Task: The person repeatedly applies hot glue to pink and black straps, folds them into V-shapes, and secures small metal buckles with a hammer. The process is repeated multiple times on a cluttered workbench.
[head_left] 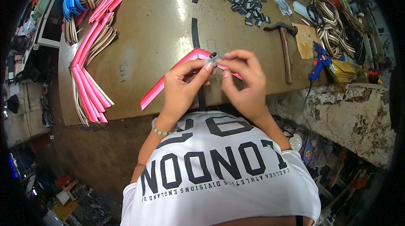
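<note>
Over the table's near edge, my left hand (184, 82) pinches a small translucent grey and black piece (212, 60) between thumb and forefinger. Its exact kind is too small to make out. My right hand (247, 74) is curled in from the right, its fingertips at the piece's right side. Beneath both hands lies a bent pink strip (162, 86), its corner pointing away from me and its right arm partly covered. A black strap (195, 32) runs out beyond that corner and shows again below it, toward my shirt.
Bundles of pink strips (89, 95) and blue strips (72, 1) lie at the left. Small black pieces (249, 6) are heaped at the far side. To the right lie a hammer (287, 53), a blue glue gun (321, 62) and coiled pale strips (337, 36).
</note>
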{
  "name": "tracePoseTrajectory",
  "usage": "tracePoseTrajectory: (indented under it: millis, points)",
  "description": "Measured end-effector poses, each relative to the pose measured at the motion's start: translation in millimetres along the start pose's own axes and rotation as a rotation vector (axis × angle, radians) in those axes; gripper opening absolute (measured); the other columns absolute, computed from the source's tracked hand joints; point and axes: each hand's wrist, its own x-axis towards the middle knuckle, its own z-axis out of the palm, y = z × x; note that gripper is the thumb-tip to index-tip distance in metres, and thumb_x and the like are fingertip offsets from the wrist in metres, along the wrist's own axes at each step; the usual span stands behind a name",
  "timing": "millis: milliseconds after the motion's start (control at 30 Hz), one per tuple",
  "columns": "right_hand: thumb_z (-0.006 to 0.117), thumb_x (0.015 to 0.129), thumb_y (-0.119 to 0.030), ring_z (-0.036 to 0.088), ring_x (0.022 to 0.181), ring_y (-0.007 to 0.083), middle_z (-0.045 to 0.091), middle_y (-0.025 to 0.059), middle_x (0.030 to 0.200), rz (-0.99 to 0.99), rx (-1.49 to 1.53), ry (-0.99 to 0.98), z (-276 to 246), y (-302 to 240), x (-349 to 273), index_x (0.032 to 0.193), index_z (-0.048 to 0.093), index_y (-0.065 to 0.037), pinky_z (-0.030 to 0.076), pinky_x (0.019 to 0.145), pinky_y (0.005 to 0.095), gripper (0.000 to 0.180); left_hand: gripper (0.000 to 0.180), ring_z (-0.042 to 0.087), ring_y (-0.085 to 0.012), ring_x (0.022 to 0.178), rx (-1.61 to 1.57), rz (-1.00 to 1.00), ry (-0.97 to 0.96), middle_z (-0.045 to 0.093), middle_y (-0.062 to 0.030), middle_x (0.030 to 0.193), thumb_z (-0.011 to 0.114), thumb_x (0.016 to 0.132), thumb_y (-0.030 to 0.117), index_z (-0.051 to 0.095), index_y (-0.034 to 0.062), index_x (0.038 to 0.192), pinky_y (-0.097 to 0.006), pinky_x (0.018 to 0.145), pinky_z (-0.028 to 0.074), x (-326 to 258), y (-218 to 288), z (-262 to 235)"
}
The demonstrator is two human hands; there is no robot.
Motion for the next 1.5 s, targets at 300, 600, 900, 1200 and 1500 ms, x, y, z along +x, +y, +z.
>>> tracePoseTrajectory:
  millis: [300,600,900,1200,1500]
  points:
    - [0.067,0.09,0.0,0.064,0.088,0.0142,0.063,0.0107,0.106,0.394,0.452,-0.352,-24,5,19,0.105,0.067,0.009,0.055,0.076,0.0239,0.017,0.014,0.062,-0.0074,0.067,0.387,0.139,-0.087,0.07,-0.0044,0.078,0.071,0.089,0.009,0.073,-0.0023,0.096,-0.022,0.061,0.049,-3,16,-10]
    - [0.067,0.093,-0.007,0.067,0.081,0.0138,0.066,0.0112,0.097,0.514,0.631,-0.24,-8,15,4,0.105,0.067,0.009,0.058,0.073,0.0248,0.02,0.016,0.066,-0.0097,0.074,0.244,-0.062,-0.006,0.071,-0.0063,0.086,0.072,0.089,0.01,0.072,-0.0036,0.099,-0.021,0.061,0.052,-5,7,-13]
    - [0.068,0.092,-0.009,0.066,0.075,0.011,0.068,0.0095,0.089,0.624,0.475,-0.172,1,20,-4,0.099,0.068,0.008,0.054,0.065,0.0232,0.018,0.019,0.062,-0.0069,0.07,0.264,-0.173,-0.02,0.069,-0.0035,0.082,0.071,0.091,0.015,0.071,-0.0026,0.097,-0.02,0.056,0.048,-4,-2,-19]
    - [0.07,0.088,-0.022,0.063,0.051,0.0153,0.065,0.0106,0.06,0.51,-0.064,-0.302,16,46,33,0.084,0.066,0.004,0.049,0.051,0.0299,0.027,0.025,0.062,-0.0254,0.062,0.794,0.085,-0.068,0.065,-0.0186,0.071,0.068,0.088,0.017,0.065,-0.0075,0.085,-0.035,0.062,0.05,42,-7,-31]
    - [0.069,0.088,-0.021,0.062,0.046,0.0159,0.063,0.0093,0.057,0.617,-0.136,-0.37,22,57,50,0.076,0.063,0.001,0.048,0.048,0.0309,0.025,0.028,0.055,-0.0134,0.06,0.833,0.02,-0.087,0.064,-0.0122,0.068,0.068,0.091,0.021,0.063,-0.0053,0.088,-0.03,0.058,0.046,59,-15,-38]
